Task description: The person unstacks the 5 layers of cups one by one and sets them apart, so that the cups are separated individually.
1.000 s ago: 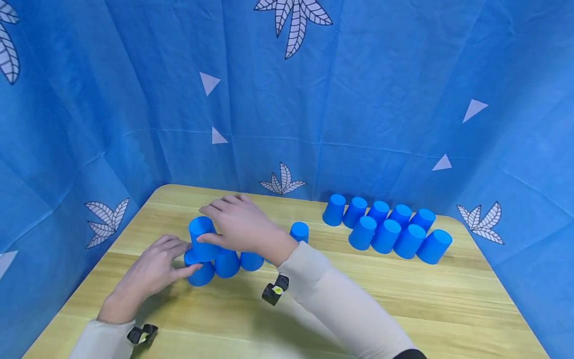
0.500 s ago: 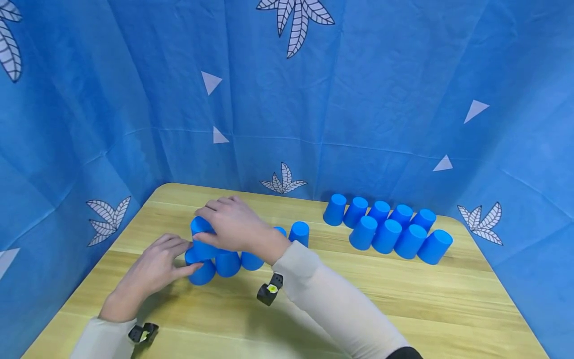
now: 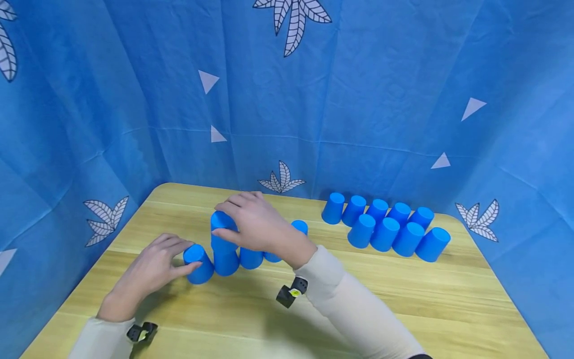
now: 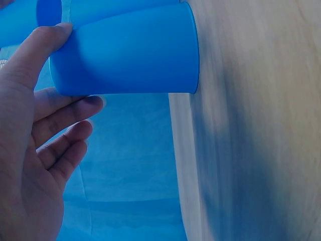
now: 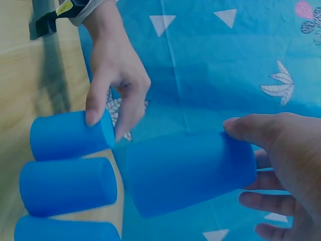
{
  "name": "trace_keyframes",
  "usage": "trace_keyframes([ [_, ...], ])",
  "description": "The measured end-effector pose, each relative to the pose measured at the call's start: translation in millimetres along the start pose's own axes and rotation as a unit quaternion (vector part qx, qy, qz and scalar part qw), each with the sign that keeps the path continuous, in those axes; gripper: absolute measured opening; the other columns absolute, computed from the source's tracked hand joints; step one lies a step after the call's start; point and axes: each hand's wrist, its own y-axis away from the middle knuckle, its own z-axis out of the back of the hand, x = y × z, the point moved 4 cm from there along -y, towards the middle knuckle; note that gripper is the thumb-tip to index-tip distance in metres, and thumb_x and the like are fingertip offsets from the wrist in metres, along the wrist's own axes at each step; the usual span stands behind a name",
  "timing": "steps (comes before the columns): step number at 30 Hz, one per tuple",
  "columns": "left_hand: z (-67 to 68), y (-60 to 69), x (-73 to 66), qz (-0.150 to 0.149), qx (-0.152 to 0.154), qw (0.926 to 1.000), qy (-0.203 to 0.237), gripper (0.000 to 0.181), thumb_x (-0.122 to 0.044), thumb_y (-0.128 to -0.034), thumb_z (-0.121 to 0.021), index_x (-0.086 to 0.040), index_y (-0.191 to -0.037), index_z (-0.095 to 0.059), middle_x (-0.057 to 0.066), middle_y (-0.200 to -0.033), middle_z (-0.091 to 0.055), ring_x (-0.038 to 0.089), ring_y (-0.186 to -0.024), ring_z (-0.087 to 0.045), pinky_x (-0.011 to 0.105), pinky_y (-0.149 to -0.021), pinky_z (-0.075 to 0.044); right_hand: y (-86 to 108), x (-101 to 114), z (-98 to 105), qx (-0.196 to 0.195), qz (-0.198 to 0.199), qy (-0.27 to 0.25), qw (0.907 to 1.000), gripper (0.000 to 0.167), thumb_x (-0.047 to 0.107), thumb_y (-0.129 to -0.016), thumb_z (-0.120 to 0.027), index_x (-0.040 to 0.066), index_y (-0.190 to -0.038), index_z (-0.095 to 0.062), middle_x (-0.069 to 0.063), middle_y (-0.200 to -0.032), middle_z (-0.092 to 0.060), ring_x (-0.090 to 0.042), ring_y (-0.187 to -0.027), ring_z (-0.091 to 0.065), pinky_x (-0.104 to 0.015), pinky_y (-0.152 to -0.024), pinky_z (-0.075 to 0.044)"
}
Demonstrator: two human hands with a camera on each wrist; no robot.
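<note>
Apparently, the step in hand is setting one cup at a higher level over a row of others; the right hand (image 3: 257, 224) grasps the held cup (image 5: 190, 175), narrow end up, thumb on its near side; in the head view this cup appears above the second cup (image 3: 226, 263) from the left, though whether it touches anything below I cannot tell; the left hand (image 3: 154, 264) pinches the upper part of the end cup (image 3: 203, 269), which stands upside down on the table (image 3: 448, 309) at the left of the row; the row runs off to the right and away, partly hidden by the right hand and forearm; well apart, at the far right, stands a group of nine cups (image 3: 384, 235), also upside down, in two lines before the blue cloth (image 3: 381, 99).

As I judge it, the next move calls for lining up the rim, coming down level, and loosening the right fingers gently; the end cup is best held steady meanwhile, since light cups could shift easily.
</note>
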Motion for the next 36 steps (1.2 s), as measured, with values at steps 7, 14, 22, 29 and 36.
trace_keyframes([
  [7, 0.0, -0.5, -0.3, 0.016, 0.008, 0.9998, -0.007, 0.053, -0.048, -0.0832, -0.075, -0.004, -0.113, -0.072, 0.011, -0.109, -0.068, 0.032, -0.105, -0.058, 0.053, -0.091, -0.050, 20.0, -17.7, 10.6, -0.015, -0.026, -0.017, 0.9994, 0.050, 0.047, -0.094, -0.062, 0.014, -0.131, -0.061, -0.001, -0.125, -0.061, -0.021, -0.119, -0.054, -0.042, -0.101, -0.042],
  [14, 0.8, -0.7, 0.1, 0.027, 0.014, 0.9995, -0.002, 0.054, -0.049, -0.0836, -0.074, -0.004, -0.114, -0.072, 0.012, -0.110, -0.068, 0.033, -0.106, -0.057, 0.054, -0.092, -0.049, 39.3, -38.1, 16.9, -0.013, -0.057, -0.023, 0.9980, 0.048, 0.046, -0.094, -0.062, 0.015, -0.130, -0.061, -0.001, -0.126, -0.062, -0.022, -0.120, -0.054, -0.045, -0.098, -0.043],
  [22, 2.1, -1.0, -1.6, 0.025, 0.011, 0.9996, 0.001, 0.053, -0.047, -0.0826, -0.075, -0.004, -0.113, -0.072, 0.011, -0.109, -0.068, 0.033, -0.105, -0.058, 0.053, -0.091, -0.049, 62.6, -63.4, 25.5, -0.023, -0.102, -0.025, 0.9942, 0.048, 0.045, -0.092, -0.065, 0.015, -0.130, -0.062, -0.002, -0.125, -0.063, -0.022, -0.119, -0.054, -0.047, -0.103, -0.040],
  [29, 2.0, -1.3, -0.7, 0.027, 0.013, 0.9995, 0.000, 0.053, -0.047, -0.0829, -0.075, -0.004, -0.113, -0.072, 0.011, -0.109, -0.068, 0.033, -0.105, -0.058, 0.053, -0.090, -0.050, 80.9, -86.6, 28.4, -0.030, -0.135, -0.027, 0.9900, 0.049, 0.043, -0.091, -0.067, 0.014, -0.130, -0.063, -0.003, -0.122, -0.064, -0.023, -0.116, -0.056, -0.048, -0.101, -0.040],
  [36, 0.3, -1.1, 0.1, 0.020, 0.010, 0.9998, 0.000, 0.052, -0.046, -0.0826, -0.076, -0.004, -0.113, -0.072, 0.011, -0.108, -0.068, 0.033, -0.104, -0.058, 0.052, -0.090, -0.050, 103.2, -110.5, 30.2, -0.027, -0.167, -0.025, 0.9853, 0.049, 0.041, -0.091, -0.068, 0.010, -0.129, -0.063, -0.007, -0.120, -0.064, -0.028, -0.115, -0.056, -0.052, -0.101, -0.040],
])
